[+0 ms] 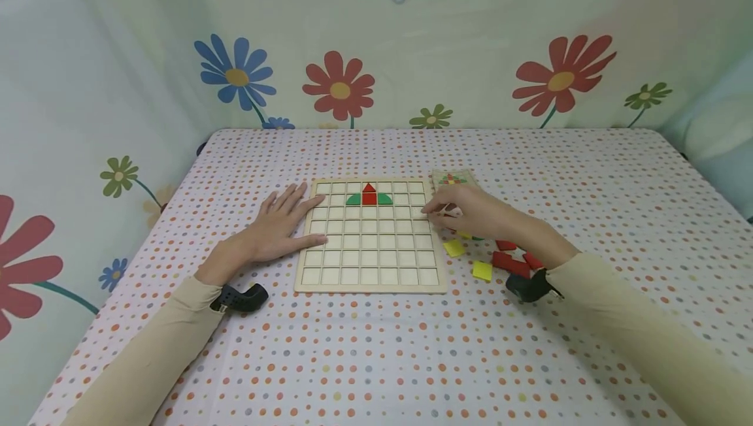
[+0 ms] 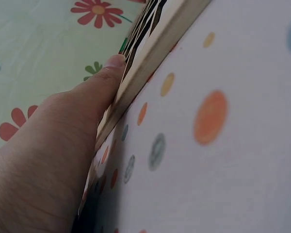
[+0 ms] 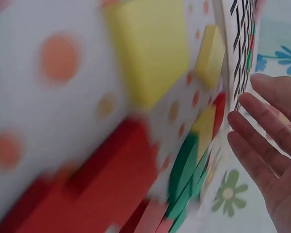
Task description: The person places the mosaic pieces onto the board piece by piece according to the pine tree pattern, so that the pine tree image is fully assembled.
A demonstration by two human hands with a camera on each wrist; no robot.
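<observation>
A flat, pale board [image 1: 369, 242] that looks like wood is seen in the middle of the table, cut into rows of small square holes with thin strips between them. A red triangle [image 1: 368, 188] is set in the top row, over a red square [image 1: 368, 198], and a green quarter-round piece [image 1: 385, 199] is set on each side of the square. The board's left edge is touched by the left hand [image 1: 276, 227], with its fingers spread wide. The right hand [image 1: 470, 210] is held at the right edge, its fingertips close together; whether anything is pinched cannot be told. Smooth, chunky yellow squares [image 1: 454, 247] and red pieces [image 1: 510, 264] are scattered nearby on the dotted cloth [image 1: 365, 360]. A picture card [image 1: 450, 174] is partly covered by the right hand.
</observation>
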